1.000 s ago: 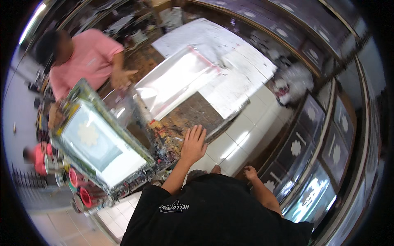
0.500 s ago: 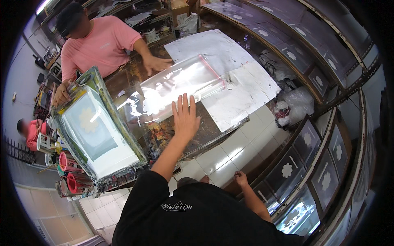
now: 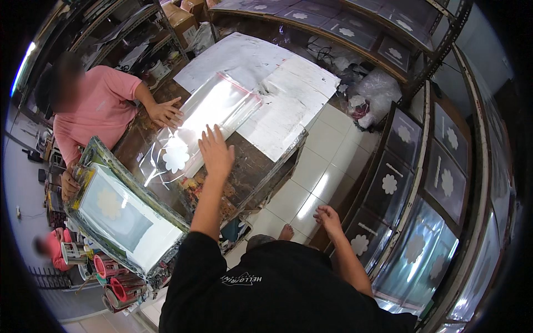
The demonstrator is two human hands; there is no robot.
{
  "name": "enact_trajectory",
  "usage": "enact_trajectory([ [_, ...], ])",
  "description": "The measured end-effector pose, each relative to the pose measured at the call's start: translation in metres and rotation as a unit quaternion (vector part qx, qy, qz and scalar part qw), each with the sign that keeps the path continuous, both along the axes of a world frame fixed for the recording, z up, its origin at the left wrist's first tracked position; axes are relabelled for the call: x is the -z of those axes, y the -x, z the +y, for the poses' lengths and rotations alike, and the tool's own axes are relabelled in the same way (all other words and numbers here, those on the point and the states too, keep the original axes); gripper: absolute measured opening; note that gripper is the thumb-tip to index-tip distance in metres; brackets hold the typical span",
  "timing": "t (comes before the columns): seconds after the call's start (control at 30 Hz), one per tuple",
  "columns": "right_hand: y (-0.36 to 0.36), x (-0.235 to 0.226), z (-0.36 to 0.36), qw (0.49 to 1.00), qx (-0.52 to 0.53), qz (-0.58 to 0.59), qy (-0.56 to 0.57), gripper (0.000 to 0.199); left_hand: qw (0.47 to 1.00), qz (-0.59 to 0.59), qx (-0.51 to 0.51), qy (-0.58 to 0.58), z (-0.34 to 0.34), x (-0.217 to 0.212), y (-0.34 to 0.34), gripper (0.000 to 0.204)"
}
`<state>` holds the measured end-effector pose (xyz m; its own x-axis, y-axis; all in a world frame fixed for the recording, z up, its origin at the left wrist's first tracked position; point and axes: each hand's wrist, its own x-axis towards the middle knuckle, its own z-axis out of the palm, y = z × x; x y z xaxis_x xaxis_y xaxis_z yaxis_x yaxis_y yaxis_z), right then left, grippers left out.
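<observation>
Clear plastic film (image 3: 191,136), printed with a white flower (image 3: 176,158), lies flat on a stained worktable (image 3: 252,166) under the left hand (image 3: 215,152), which reaches forward with fingers spread and palm down, its fingertips at the sheet's near edge and gripping nothing. The right hand (image 3: 328,217) hangs loosely uncurled and empty, well apart from the table, above the white tiled floor (image 3: 327,150). Across the table a person in a pink shirt (image 3: 97,114) presses a hand (image 3: 165,114) on the film's far side and holds up a framed printing screen (image 3: 119,213). White paper sheets (image 3: 277,94) cover the table's far end.
</observation>
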<state>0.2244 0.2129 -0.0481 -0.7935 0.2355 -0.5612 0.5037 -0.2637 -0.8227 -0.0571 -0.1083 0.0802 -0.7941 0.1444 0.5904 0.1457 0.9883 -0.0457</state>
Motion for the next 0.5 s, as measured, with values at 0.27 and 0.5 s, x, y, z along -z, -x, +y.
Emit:
enact_trajectory([
  [0.27, -0.025, 0.001, -0.018, 1.000, -0.013, -0.020, -0.021, 0.027, 0.966, -0.255, 0.036, -0.002, -0.017, -0.040, -0.012, 0.025],
  [0.5, -0.035, -0.097, -0.046, 0.959, 0.068, 0.157, 0.226, 0.052, 0.943, -0.144, 0.300, 0.007, 0.055, -0.041, -0.122, 0.047],
])
